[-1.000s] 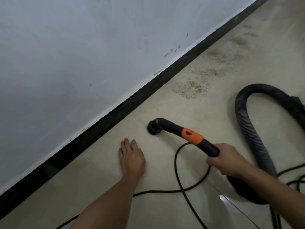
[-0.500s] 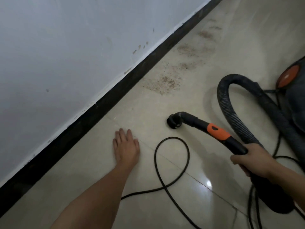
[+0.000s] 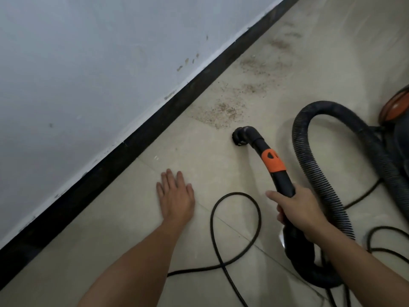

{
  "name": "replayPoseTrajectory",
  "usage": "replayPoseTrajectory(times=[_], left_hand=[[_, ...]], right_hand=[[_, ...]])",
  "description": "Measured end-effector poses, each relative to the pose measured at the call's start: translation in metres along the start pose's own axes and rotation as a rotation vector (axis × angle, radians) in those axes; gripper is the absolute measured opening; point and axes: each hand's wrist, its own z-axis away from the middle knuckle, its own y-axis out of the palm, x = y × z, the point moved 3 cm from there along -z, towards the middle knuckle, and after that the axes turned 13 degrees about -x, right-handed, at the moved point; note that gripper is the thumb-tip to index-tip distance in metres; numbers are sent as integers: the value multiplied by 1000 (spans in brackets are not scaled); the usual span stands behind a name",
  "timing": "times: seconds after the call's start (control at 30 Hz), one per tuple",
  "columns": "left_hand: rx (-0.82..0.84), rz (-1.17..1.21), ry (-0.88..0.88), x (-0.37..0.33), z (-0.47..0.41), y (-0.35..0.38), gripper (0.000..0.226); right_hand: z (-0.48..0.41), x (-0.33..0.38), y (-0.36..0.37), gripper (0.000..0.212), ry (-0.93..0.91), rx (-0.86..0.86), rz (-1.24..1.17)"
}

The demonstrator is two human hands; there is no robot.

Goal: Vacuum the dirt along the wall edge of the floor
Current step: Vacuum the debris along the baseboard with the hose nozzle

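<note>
Wand: black, orange collar, nozzle bent toward dirt. Long axis runs up-frame from the gripping right hand. Left hand lies flat on floor.

Right hand grips vacuum handle; nozzle just short of dirt. Left hand flat on floor.

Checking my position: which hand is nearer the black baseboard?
Left. The left hand lies flat on the floor close to the baseboard; the right hand grips the vacuum wand farther out.

Indoor room, tiled floor, painted wall, black skirting
</note>
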Motion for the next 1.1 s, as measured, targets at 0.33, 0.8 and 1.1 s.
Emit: replayPoseTrajectory(times=[0.33,0.8,1.1], left_hand=[[-63,31,-144,-20,-27,17,61],[-71,25,-159,-25,-38,16,63],[-9,33,-126,-24,-43,20,63]], right_hand=[[-26,31,55,20,-30,71,-70],[-63,89,143,21,16,241,-199],[-56,81,108,15,113,217,-88]])
